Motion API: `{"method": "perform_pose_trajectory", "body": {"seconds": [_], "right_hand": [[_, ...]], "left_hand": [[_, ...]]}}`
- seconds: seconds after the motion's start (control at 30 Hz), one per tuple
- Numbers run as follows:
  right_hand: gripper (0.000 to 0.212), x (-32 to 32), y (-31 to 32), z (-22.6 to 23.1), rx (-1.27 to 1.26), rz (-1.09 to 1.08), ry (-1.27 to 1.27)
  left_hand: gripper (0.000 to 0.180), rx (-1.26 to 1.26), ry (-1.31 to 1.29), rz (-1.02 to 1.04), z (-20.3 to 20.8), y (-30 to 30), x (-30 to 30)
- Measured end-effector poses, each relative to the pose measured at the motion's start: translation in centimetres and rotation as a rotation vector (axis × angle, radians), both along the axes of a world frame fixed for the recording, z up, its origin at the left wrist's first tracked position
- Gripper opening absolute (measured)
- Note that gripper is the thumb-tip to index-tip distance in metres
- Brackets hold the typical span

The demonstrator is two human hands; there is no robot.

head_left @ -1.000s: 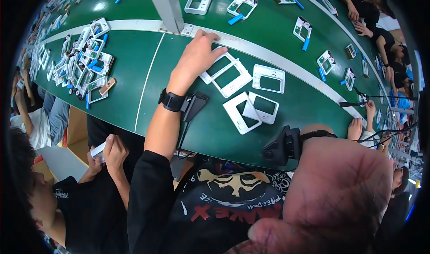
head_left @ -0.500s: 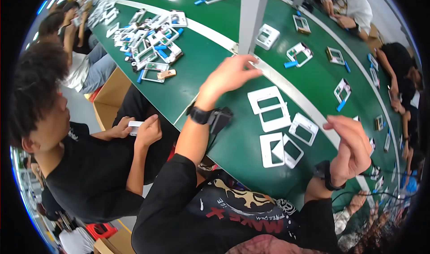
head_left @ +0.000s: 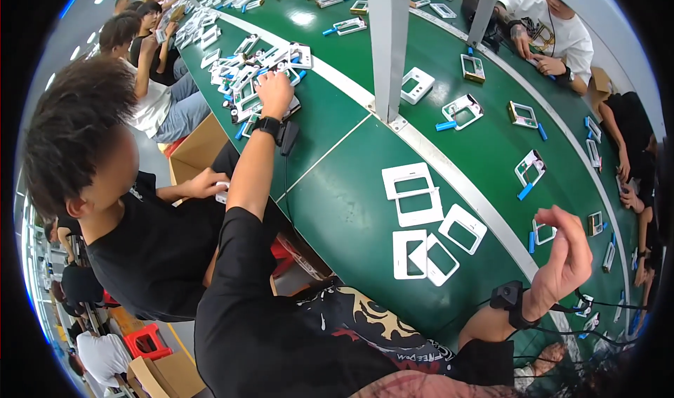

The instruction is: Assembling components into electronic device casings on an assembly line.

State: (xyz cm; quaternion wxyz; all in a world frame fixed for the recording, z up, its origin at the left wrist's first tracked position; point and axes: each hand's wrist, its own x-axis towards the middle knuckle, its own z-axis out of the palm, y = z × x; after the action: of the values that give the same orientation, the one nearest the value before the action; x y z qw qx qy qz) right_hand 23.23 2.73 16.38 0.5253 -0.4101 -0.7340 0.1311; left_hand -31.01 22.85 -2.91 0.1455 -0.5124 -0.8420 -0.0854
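My left hand (head_left: 275,93) reaches into a pile of white device frames (head_left: 242,82) with blue cylindrical parts at the far left of the table. Its fingers are bent down onto the pile; the fingertips and whatever they hold are hidden. My right hand (head_left: 564,261) hovers above the table's right side, fingers loosely curved and apart, with nothing in it. Between my hands lie several flat white frames: an overlapping pair (head_left: 401,181), a single tilted frame (head_left: 463,228) and another overlapping pair (head_left: 409,255). Both wrists carry black straps with small devices.
A grey post (head_left: 387,47) rises from the white strip (head_left: 449,162) crossing the green table (head_left: 330,201). Beyond it lie spaced-out frames with blue cylinders (head_left: 463,111). A co-worker (head_left: 140,243) sits close on my left; a person in white (head_left: 547,33) works opposite. Cables hang by my right wrist.
My left hand has moved from beside the post leftward to the pile. My right hand stays raised on the right, its fingers still curved. The view has shifted somewhat.
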Motion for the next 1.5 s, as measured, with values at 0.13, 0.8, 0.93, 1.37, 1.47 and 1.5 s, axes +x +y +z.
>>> {"method": "perform_pose_trajectory", "body": {"seconds": [0.13, 0.8, 0.93, 1.37, 1.47, 1.5], "right_hand": [[0.024, 2.5, 0.1, -0.1, 0.036, -0.054, 0.053], [0.050, 5.8, 4.8, -3.2, -0.715, 0.766, 1.085], [0.048, 7.8, 4.9, -1.9, -0.512, 0.453, 0.819], [0.033, 7.0, 8.5, -3.9, -0.152, 0.166, 0.655], [0.026, 6.7, 9.2, -5.2, 0.069, -0.123, 0.464], [0.026, 6.5, 9.3, -5.4, 0.068, -0.127, 0.460]], "left_hand": [[0.026, 0.137, -0.038, -0.069, 0.2, -1.9, 2.6], [0.018, 0.422, -0.142, -1.364, 16.3, -18.4, 41.0], [0.023, 0.298, -0.359, -1.548, 18.6, -16.5, 43.0], [0.036, -0.103, -1.620, -1.148, 18.6, -10.1, 46.5], [0.036, -0.085, -1.605, -1.205, 18.0, -9.8, 46.1], [0.037, -0.072, -1.592, -1.229, 17.9, -9.7, 45.9]]}}
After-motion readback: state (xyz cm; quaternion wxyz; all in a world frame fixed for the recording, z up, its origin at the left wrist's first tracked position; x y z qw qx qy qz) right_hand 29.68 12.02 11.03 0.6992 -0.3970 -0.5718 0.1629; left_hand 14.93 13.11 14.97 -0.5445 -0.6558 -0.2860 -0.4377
